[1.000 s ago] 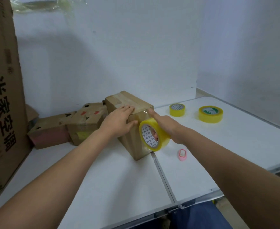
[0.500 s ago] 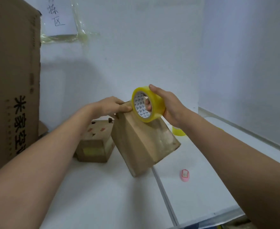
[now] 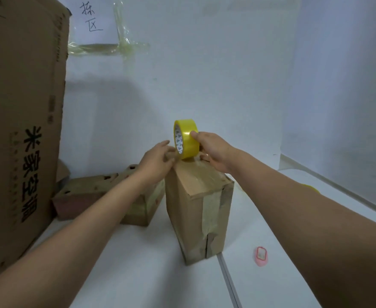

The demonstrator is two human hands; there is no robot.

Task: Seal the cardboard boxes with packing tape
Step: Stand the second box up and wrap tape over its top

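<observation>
A small cardboard box (image 3: 196,210) stands on end at the middle of the white table (image 3: 138,274), with clear tape across its top and down its near side. My right hand (image 3: 213,150) grips a yellow tape roll (image 3: 186,138), held upright at the box's far top edge. My left hand (image 3: 158,160) rests on the box's far left top corner, fingers spread beside the roll.
A tall printed carton (image 3: 20,130) fills the left side. Two more small boxes (image 3: 107,192) lie behind the left arm. A pink tape cutter (image 3: 260,256) lies on the table at the right. A seam (image 3: 229,283) runs between the table halves.
The box has been turned from tilted to standing on end. The roll has moved along its top to the far edge, and my left hand has shifted to the far corner.
</observation>
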